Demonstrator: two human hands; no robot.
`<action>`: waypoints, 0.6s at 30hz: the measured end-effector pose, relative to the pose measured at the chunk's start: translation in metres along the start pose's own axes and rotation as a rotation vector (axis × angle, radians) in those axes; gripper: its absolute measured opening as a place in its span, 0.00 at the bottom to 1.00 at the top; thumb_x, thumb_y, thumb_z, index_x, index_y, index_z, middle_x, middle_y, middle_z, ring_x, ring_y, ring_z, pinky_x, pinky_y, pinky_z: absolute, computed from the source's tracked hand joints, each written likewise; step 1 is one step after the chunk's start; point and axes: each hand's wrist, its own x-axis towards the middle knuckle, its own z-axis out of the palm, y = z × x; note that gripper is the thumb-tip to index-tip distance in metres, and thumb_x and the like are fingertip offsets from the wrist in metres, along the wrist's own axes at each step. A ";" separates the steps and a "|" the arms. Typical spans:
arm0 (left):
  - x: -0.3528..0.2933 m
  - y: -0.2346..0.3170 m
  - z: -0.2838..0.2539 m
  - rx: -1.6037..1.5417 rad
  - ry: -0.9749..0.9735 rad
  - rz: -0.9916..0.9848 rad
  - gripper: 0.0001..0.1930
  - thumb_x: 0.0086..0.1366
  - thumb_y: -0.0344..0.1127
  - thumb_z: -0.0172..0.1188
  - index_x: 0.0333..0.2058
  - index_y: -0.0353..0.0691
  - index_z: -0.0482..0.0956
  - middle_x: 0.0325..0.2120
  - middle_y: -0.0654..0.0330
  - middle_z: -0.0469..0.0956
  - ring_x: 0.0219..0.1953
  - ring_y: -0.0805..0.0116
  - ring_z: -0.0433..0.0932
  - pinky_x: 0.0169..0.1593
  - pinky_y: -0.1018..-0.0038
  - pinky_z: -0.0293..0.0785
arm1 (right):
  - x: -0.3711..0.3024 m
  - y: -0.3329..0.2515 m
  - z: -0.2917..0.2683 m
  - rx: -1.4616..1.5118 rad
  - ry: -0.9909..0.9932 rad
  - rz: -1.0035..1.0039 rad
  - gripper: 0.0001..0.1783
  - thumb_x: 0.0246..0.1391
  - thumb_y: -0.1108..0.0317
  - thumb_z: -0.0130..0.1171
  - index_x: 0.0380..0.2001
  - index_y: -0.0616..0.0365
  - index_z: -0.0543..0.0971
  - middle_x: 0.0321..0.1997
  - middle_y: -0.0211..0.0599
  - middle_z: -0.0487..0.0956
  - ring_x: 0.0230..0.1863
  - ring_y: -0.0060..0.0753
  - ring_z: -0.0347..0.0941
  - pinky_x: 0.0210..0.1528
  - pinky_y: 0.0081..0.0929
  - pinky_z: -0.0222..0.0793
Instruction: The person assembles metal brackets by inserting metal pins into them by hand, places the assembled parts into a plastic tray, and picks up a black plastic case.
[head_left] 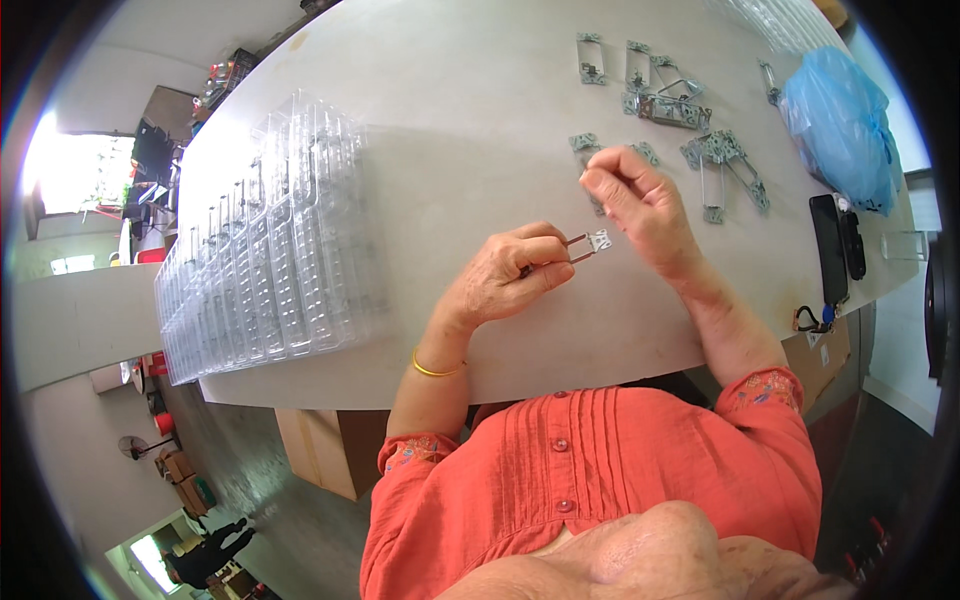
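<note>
My left hand (510,272) is closed round a small metal frame part. That frame part (598,241) sticks out to the right from my fingertips, with two thin bars and a silvery, pierced end plate. Just right of it, my right hand (645,205) is raised with thumb and fingers pressed together; whatever it may pinch is hidden. Partly behind the right hand lies a greenish-grey metal frame part (583,143) on the white table (470,110). More such frame parts (716,150) lie farther right, and a cluster of metal frame parts (668,108) sits beyond.
Clear plastic trays (270,230) with rows of small parts are stacked at the table's left. A blue plastic bag (840,125) and a black phone (828,245) lie at the right. Cardboard boxes (325,450) stand below the front edge. Another person (205,558) is far off, lower left.
</note>
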 end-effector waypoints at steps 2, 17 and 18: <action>0.000 -0.004 0.006 -0.187 0.109 0.027 0.08 0.67 0.30 0.59 0.29 0.33 0.77 0.32 0.60 0.78 0.28 0.73 0.70 0.32 0.75 0.66 | 0.003 -0.007 -0.003 0.158 0.109 0.090 0.06 0.66 0.65 0.58 0.36 0.54 0.78 0.25 0.19 0.71 0.25 0.09 0.64 0.26 0.13 0.61; -0.003 -0.008 -0.009 -0.718 0.329 -0.114 0.15 0.72 0.40 0.54 0.29 0.36 0.75 0.29 0.50 0.78 0.18 0.77 0.61 0.24 0.81 0.58 | -0.001 -0.007 0.005 0.030 -0.130 0.172 0.08 0.67 0.63 0.57 0.36 0.55 0.77 0.22 0.16 0.67 0.23 0.10 0.62 0.23 0.14 0.58; -0.003 -0.008 -0.009 -0.696 0.318 -0.109 0.14 0.72 0.40 0.54 0.30 0.36 0.75 0.28 0.52 0.77 0.18 0.78 0.61 0.24 0.81 0.58 | -0.001 -0.007 0.005 0.029 -0.129 0.170 0.08 0.67 0.63 0.57 0.36 0.55 0.77 0.22 0.16 0.67 0.23 0.10 0.62 0.23 0.14 0.58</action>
